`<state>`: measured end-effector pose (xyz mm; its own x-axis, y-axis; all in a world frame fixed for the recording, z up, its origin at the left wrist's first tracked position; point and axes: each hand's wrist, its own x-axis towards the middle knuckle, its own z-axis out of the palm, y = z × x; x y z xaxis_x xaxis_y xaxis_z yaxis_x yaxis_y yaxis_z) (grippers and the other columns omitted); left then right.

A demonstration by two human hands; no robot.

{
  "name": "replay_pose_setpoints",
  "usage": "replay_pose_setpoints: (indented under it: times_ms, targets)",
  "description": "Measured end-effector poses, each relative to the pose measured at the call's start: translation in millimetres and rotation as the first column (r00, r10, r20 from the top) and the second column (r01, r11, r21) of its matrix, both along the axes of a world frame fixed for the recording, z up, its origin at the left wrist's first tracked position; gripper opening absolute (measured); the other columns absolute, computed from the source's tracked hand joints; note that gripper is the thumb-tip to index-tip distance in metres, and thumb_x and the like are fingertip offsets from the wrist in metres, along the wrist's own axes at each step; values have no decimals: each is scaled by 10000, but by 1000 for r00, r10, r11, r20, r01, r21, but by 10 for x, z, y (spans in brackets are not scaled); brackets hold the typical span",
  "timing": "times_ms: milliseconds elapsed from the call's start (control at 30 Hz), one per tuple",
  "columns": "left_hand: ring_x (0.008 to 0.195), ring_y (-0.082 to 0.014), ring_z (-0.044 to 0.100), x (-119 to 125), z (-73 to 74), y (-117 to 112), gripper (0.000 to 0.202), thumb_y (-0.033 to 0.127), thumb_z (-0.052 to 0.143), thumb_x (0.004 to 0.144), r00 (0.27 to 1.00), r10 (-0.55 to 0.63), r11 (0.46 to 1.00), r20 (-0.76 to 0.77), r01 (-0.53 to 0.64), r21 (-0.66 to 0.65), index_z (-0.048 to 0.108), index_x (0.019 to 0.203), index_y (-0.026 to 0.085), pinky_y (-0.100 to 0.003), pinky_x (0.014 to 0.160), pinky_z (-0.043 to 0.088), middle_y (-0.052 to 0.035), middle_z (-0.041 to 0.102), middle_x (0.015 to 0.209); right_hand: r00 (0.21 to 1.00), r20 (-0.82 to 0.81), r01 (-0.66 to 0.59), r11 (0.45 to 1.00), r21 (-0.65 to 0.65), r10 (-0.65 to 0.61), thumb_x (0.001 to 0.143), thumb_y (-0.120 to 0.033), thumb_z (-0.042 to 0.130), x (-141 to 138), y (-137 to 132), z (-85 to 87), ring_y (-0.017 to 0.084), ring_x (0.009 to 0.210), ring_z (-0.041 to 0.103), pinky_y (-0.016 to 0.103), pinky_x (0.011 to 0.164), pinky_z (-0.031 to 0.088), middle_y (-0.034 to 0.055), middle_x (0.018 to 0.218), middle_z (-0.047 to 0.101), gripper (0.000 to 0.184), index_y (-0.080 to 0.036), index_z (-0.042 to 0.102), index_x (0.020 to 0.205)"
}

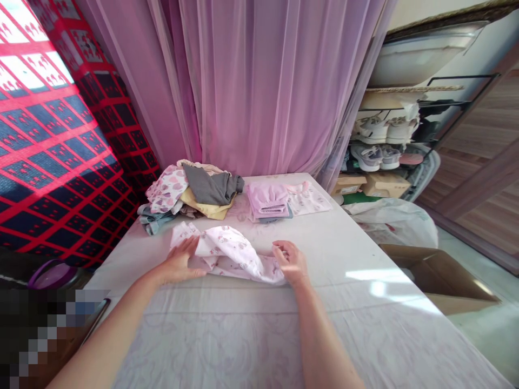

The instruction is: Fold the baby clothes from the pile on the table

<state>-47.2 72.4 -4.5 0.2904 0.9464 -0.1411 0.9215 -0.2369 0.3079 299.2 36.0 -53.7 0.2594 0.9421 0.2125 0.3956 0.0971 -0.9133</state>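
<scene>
A pale pink garment with small printed figures (pixel 235 254) lies crumpled and partly folded over on the covered table; its exact kind cannot be made out. My left hand (pixel 182 262) rests flat on the garment's left end, fingers stretched and thumb apart. At the other end, my right hand (pixel 292 263) is closed, its curled fingers gripping the edge of the cloth. Just beyond are a folded lilac garment (pixel 267 200) and a flat white printed garment with pink trim (pixel 308 200).
A loose heap of clothes, topped by a dark grey garment (pixel 211 185), sits at the back left. Purple curtains (pixel 259 86) hang behind. To the right stand an open cardboard box (pixel 441 300), a white plastic bag (pixel 397 221) and a rack with shoes (pixel 371 129).
</scene>
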Motion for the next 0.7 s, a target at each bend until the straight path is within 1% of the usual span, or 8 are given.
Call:
replay_pose_setpoints:
  times_ms: [67,133,233,333,433,533,633,700]
  targets:
    - [1494,-385,162,-170,-100,-59,1012,585,711,645,990,69,997,-121,-73,-30,349,1511,208,-580,1180,174,-177,211,1624,977,191,-91,996,-12,92,801,-453,537,-60,-32,37,194,828,649,305,731,489,83,991,714,339,-202,719,939]
    - [1481,-369,226,-269,-174,-49,799,588,614,744,982,129,992,-135,-128,15,455,1450,251,-578,1170,212,-142,243,1622,907,392,-142,988,-59,154,821,-440,567,-135,-57,95,223,963,637,336,841,467,89,1066,709,345,-208,717,1028]
    - [1377,-310,438,-306,-257,41,540,536,477,855,990,139,980,-5,-137,146,620,1275,228,-454,1116,368,-124,385,1556,763,607,-141,974,-176,220,830,-486,612,-263,-83,202,267,1095,584,373,905,411,96,1148,687,405,-227,698,1128]
    - [1271,-284,533,-242,-300,99,405,467,471,873,992,117,952,43,-124,278,681,1072,184,-388,1061,423,-144,545,1408,690,656,-123,943,-310,306,828,-510,621,-362,-97,284,245,1008,601,341,836,395,77,1062,693,356,-251,716,1054]
    - [1102,-291,610,-121,-284,51,319,399,428,910,989,134,925,-63,-102,366,657,925,179,-403,979,456,-156,677,1129,719,606,-132,923,-362,341,827,-437,623,-402,-99,313,204,898,614,291,750,380,49,946,692,232,-246,710,925]
    - [931,-282,646,-15,-214,-61,312,342,353,947,960,198,915,-198,-109,389,619,897,187,-380,848,474,-141,698,927,830,475,-151,937,-315,294,807,-321,604,-381,-94,313,160,779,601,249,672,366,11,846,676,114,-231,656,855]
    - [850,-244,662,-25,-80,-154,316,327,300,960,933,250,930,-260,-156,333,592,922,215,-317,734,454,-103,705,884,953,192,-180,946,-271,236,784,-340,584,-282,-92,314,131,582,537,227,553,354,-41,656,603,120,-225,600,815]
    - [820,-231,662,-131,61,-185,320,355,283,954,930,254,945,-264,-181,271,580,934,237,-297,680,431,-72,702,873,975,-106,-211,958,-193,194,752,-434,618,-158,-87,308,133,539,513,226,501,364,-46,613,582,230,-214,591,811]
